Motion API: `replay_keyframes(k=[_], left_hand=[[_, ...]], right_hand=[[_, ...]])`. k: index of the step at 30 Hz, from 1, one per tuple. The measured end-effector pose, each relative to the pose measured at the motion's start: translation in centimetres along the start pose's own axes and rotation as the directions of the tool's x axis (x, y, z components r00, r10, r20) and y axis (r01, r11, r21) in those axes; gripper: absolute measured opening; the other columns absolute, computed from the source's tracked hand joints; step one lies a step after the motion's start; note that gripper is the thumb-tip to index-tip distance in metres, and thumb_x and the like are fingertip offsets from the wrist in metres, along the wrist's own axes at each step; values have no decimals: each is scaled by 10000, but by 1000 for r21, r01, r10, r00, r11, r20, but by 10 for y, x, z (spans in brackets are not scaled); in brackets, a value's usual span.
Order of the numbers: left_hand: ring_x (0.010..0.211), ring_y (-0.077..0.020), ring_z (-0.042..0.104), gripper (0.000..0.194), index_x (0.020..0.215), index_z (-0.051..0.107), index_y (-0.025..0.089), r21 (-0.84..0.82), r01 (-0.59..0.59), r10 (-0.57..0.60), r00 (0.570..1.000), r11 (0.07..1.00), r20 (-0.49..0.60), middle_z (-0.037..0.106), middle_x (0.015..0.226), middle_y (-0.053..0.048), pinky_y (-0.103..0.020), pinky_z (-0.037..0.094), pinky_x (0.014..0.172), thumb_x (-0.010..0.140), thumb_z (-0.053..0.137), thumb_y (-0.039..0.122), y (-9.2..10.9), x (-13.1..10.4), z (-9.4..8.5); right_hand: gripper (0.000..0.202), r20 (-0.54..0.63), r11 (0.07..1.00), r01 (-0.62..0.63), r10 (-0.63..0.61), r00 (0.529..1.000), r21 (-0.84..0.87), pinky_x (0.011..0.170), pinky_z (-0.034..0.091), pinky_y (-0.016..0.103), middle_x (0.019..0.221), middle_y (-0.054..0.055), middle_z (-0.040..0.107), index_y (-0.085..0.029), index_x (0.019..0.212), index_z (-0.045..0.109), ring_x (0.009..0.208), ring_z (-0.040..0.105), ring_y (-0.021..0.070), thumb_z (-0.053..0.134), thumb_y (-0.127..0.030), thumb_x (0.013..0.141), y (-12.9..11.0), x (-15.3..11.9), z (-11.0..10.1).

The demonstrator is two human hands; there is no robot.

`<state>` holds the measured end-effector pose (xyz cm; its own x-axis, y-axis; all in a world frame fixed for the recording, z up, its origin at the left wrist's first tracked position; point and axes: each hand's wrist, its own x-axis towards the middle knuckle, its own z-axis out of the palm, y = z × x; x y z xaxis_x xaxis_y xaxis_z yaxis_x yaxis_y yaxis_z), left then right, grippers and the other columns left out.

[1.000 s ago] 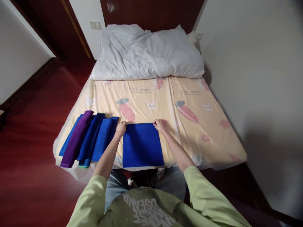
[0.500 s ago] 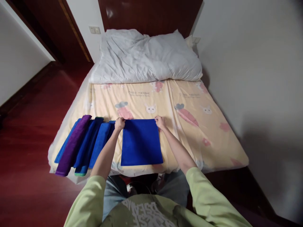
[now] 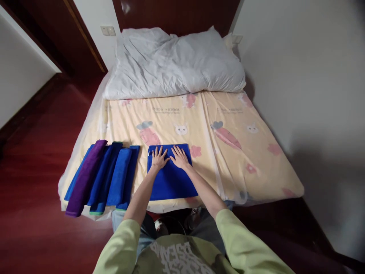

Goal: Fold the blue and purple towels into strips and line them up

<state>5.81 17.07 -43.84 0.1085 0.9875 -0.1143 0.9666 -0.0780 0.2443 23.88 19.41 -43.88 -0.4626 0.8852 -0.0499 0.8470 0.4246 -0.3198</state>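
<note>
A blue cloth [image 3: 172,184], roughly square, lies flat near the front edge of the bed. On its upper left part my left hand [image 3: 159,158] rests palm down with its fingers spread. Just to the right, my right hand [image 3: 179,156] presses flat on the upper part of the same cloth, fingers apart. The two thumbs are close together. Left of the cloth lie several rolled or folded cloths side by side, among them a purple roll [image 3: 85,179] on top and a blue one [image 3: 119,177] near my left forearm.
The bed [image 3: 176,118] has a yellow sheet with rabbits and carrots. A crumpled white quilt [image 3: 176,64] lies at its far end, before a dark headboard [image 3: 176,15]. A white wall [image 3: 299,76] stands at the right, and dark red floor [image 3: 37,182] shows at the left.
Both hands have let go of the cloth's far corners and moved inward, now lying flat on it. A small white tag has come into view at its upper left. The view has shifted slightly.
</note>
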Motion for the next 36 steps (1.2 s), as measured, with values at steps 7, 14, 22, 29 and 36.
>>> replay_keyframes(k=[7, 14, 22, 29, 36], left_hand=[[1566, -537, 118, 904, 1602, 455, 249, -72, 118, -118, 993, 990, 5, 225, 1727, -152, -731, 222, 1213, 860, 664, 721, -22, 15, -9], [1608, -426, 63, 733, 1607, 432, 167, -84, 14, -34, 971, 996, -237, 212, 1727, -163, -636, 166, 1282, 992, 556, 546, -10, -40, 1], [1599, -338, 206, 580, 1575, 481, 160, -18, -125, 116, 959, 992, -257, 300, 1696, -148, -585, 221, 1289, 1062, 408, 419, 15, -107, 29], [1599, -325, 205, 569, 1583, 463, 149, -30, -120, 107, 953, 992, -284, 277, 1703, -148, -573, 237, 1291, 1067, 393, 377, 6, -151, 30], [1609, -295, 158, 570, 1587, 454, 150, -73, -126, 105, 963, 989, -247, 236, 1718, -134, -538, 227, 1306, 1070, 383, 378, -5, -191, 25]], right_hand=[[712, 78, 981, -194, 192, 978, 9, 1312, 187, 517, 1731, 128, 191, -120, 1653, 299, 1615, 195, 272, 371, -515, 1064, 28, 9, -20], [662, -134, 996, -92, 90, 987, -10, 1320, 128, 569, 1714, 136, 231, -117, 1655, 304, 1619, 170, 306, 362, -409, 1063, 6, -32, -23], [613, -62, 1000, 7, -7, 998, 14, 1309, 187, 560, 1717, 86, 264, -184, 1645, 338, 1610, 215, 276, 361, -414, 1078, -34, -86, 16], [620, -200, 999, -24, 28, 979, 22, 1315, 178, 549, 1724, 102, 237, -164, 1661, 291, 1620, 175, 266, 320, -406, 1092, -35, -142, 20], [609, -186, 999, -29, 36, 982, 38, 1325, 174, 522, 1731, 89, 217, -157, 1657, 303, 1620, 175, 251, 312, -380, 1091, -25, -179, 17]])
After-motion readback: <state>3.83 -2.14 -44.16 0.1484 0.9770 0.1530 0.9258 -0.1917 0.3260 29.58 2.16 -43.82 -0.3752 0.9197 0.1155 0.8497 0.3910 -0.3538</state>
